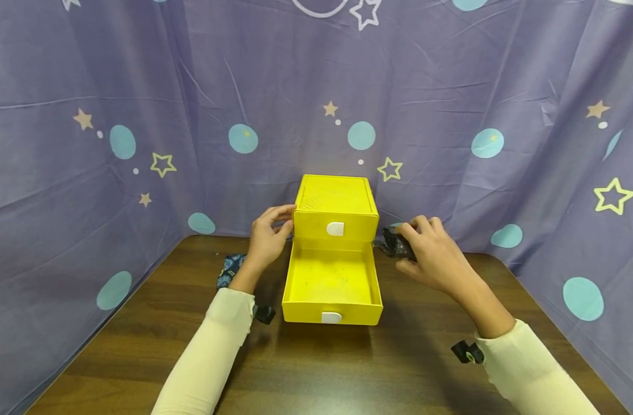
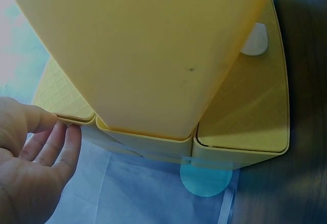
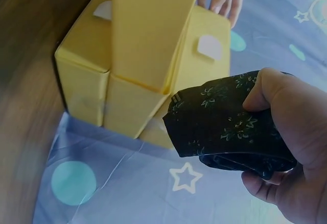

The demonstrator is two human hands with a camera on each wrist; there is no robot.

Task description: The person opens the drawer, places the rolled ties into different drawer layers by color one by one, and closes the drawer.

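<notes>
A yellow drawer cabinet [image 1: 337, 196] stands on the table with its middle drawer [image 1: 333, 276] pulled out; no contents show in it. My left hand [image 1: 266, 242] touches the cabinet's upper left front edge with thumb and fingertips, the fingers fairly straight. To the right of the cabinet, my right hand [image 1: 432, 253] grips a rolled dark cloth with a floral print [image 3: 219, 119], thumb on one face and fingers beneath. In the right wrist view, that cloth appears in front of the cabinet's side, near the open drawer [image 3: 148, 35].
A folded blue patterned cloth [image 1: 230, 270] lies on the brown wooden table [image 1: 316, 369], left of the cabinet and partly behind my left forearm. A purple curtain [image 1: 425, 75] with stars and dots hangs behind and along both sides.
</notes>
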